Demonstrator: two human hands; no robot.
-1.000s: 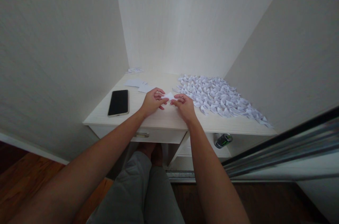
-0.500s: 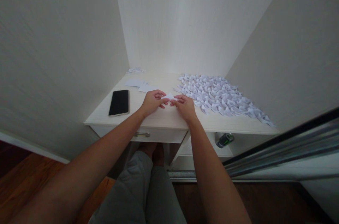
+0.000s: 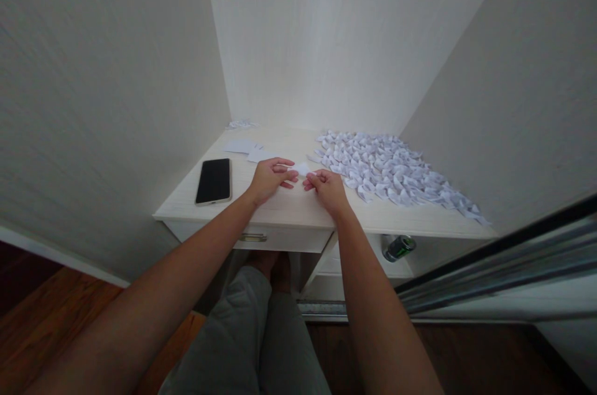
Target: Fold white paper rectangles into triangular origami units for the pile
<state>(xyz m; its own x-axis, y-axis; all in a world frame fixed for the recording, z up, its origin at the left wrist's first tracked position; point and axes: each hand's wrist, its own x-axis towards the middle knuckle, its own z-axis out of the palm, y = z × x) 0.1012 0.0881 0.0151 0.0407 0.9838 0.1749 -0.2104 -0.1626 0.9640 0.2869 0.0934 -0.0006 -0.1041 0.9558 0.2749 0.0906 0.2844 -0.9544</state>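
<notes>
Home interior, built-in furniture nook. Pale wood-grain counter (image 3: 280,211) set in alcove of matching pale panelled walls (image 3: 326,40); drawer with small metal handle (image 3: 250,237) beneath. Metal sliding-door rail (image 3: 489,270) at right. Reddish-brown wooden floor (image 3: 41,314) and white skirting board (image 3: 56,255) at left. Personal items: black smartphone (image 3: 214,180) flat on counter, dark drink can (image 3: 398,247) on shelf below. Soft grey trousers (image 3: 252,339). Left hand (image 3: 269,177) and right hand (image 3: 329,186) pinch small white paper piece (image 3: 303,168) near heap of folded white paper pieces (image 3: 392,171): domestic handcraft.

My feed looks dim and soft, brightest on the wall at upper centre, wide-angle stretching the edges, lower corners dark.
</notes>
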